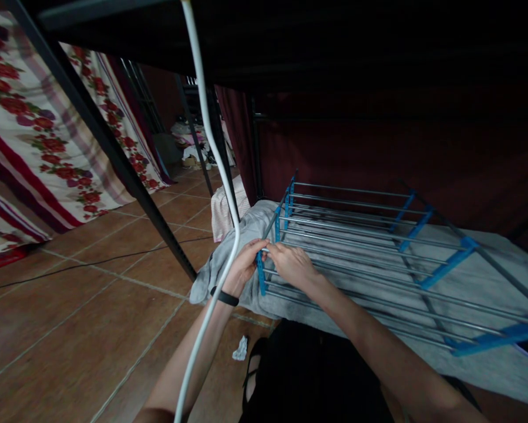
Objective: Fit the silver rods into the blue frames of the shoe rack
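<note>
Both hands are at the near-left corner of a drying rack (369,235) with metal rods and blue plastic brackets, which lies flat on a grey blanket (488,258) spread over what looks like a low bed. Left hand (245,262): fingers curled and pinching at the end of a rod, right where it meets the blue end bracket (261,276); black band on that wrist. Right hand (292,264): fingers pressed together and bent down over the same rod end, just beside the left, the two hands nearly touching. Exact contact under the fingertips is hidden, so I cannot tell whether the rod is seated in the bracket or loose. My read: the step in hand is working that rod-to-bracket joint at the corner; the rest of the rack looks assembled, rods parallel, the other blue brackets in place. The next move likely calls for holding the bracket steady with one hand while the other aligns the rod end square to its socket, with light force, since thin rods flex and a plastic clip can crack. A white cable (219,158) hangs in front of the left forearm and could snag. Crumpled white scrap (241,348) on the tiled floor (70,329) by the person's foot. Floral sheet (34,129) hangs at left, dark frame overhead.
</note>
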`<state>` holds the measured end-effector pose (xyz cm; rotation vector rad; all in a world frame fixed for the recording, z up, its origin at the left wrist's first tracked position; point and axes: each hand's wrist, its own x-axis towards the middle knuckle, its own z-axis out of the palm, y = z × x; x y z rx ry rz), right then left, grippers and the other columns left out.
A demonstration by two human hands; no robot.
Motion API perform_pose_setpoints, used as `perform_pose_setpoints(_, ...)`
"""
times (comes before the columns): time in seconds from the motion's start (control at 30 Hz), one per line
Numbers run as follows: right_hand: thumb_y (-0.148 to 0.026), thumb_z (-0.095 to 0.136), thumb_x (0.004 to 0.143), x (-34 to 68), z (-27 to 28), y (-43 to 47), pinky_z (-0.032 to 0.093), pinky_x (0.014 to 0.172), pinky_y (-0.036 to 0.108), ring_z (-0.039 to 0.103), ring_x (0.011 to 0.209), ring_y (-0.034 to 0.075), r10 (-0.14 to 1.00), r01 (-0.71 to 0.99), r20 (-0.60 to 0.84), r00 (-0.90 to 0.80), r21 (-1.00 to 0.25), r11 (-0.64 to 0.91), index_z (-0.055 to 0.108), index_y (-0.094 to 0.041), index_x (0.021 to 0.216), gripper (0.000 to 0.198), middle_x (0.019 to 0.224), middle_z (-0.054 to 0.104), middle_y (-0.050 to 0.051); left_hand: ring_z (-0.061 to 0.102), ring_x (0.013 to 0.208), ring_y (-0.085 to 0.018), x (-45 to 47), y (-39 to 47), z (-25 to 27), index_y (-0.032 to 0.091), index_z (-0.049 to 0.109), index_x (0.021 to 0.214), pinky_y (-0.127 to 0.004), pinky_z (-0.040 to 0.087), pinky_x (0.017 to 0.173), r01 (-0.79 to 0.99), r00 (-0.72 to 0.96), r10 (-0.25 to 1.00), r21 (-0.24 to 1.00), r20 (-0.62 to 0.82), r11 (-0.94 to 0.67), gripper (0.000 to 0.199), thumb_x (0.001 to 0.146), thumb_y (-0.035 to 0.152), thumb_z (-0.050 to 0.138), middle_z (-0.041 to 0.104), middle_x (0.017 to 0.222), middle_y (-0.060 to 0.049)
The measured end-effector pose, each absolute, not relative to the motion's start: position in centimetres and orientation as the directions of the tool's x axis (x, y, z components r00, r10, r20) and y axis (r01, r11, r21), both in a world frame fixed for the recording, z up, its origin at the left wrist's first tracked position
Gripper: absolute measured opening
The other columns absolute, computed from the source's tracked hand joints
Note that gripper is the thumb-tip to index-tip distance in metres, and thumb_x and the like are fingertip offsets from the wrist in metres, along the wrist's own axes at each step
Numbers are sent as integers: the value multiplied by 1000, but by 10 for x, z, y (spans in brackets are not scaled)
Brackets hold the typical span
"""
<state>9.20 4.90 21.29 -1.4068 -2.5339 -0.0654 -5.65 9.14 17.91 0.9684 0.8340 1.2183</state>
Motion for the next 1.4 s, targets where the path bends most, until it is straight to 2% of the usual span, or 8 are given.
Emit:
perform_pose_setpoints(0.3, -28, 25, 101, 92, 216, 46, 49, 80, 32, 64, 99, 21, 834, 845, 228, -503, -71, 530, 46, -17, 130, 37, 114, 64, 12, 55, 62, -11, -55, 87, 180, 16, 67, 74, -24, 46, 57, -392, 122, 992, 918, -13, 60, 17, 65, 24, 78, 62, 70, 0)
perform_pose_setpoints(0.47, -26, 26, 101, 92, 212, 48, 48, 82, 31, 63, 104, 21, 833, 839, 212, -511, -87, 537, 47, -16, 130, 36, 118, 63, 13, 51, 57, -9, -57, 88, 180, 14, 64, 73, -22, 42, 53, -356, 205, 979, 931, -4, 78, 18, 64, 23, 77, 61, 68, 0)
perform_pose_setpoints(0.6, -25, 28, 101, 92, 211, 48, 48, 85, 32, 62, 105, 21, 833, 835, 212, -512, -104, 540, 49, -17, 129, 36, 121, 62, 13, 50, 57, -8, -59, 90, 180, 13, 65, 76, -22, 39, 54, -336, 208, 978, 940, 3, 69, 18, 65, 23, 76, 62, 70, -1)
perform_pose_setpoints(0.77, -24, 27, 100, 91, 210, 47, 48, 83, 32, 63, 102, 21, 836, 841, 207, -508, -90, 533, 50, -15, 128, 37, 116, 64, 14, 51, 60, -8, -58, 91, 180, 13, 66, 76, -22, 39, 55, -302, 218, 976, 951, 4, 64, 19, 64, 24, 76, 64, 73, -2)
perform_pose_setpoints(0.97, -21, 26, 100, 91, 207, 48, 49, 82, 33, 62, 102, 21, 819, 828, 227, -526, -82, 555, 45, -17, 132, 38, 118, 63, 12, 56, 69, -12, -59, 92, 175, 13, 69, 82, -24, 41, 57, -298, 149, 989, 954, 8, 37, 23, 70, 33, 73, 66, 81, -4)
perform_pose_setpoints(1.17, -15, 28, 97, 93, 205, 47, 48, 84, 33, 61, 106, 21, 808, 817, 211, -551, -63, 573, 43, -16, 135, 41, 121, 61, 13, 53, 61, -12, -61, 94, 171, 14, 71, 85, -27, 40, 56, -265, 153, 988, 964, 28, 13, 30, 74, 41, 70, 67, 79, -5)
perform_pose_setpoints(1.3, -16, 26, 98, 93, 206, 46, 48, 85, 35, 60, 108, 22, 808, 817, 194, -557, -47, 575, 39, -15, 139, 43, 123, 60, 14, 59, 72, -16, -62, 94, 170, 15, 70, 81, -27, 43, 61, -262, 97, 995, 965, 20, 6, 29, 72, 42, 71, 68, 81, -5)
perform_pose_setpoints(1.4, -17, 25, 98, 92, 205, 44, 49, 84, 35, 60, 108, 22, 815, 825, 177, -551, -31, 565, 35, -15, 142, 45, 124, 59, 16, 61, 85, -19, -61, 94, 170, 16, 70, 78, -29, 46, 71, -266, 68, 997, 964, 22, -3, 27, 71, 42, 72, 69, 82, -6)
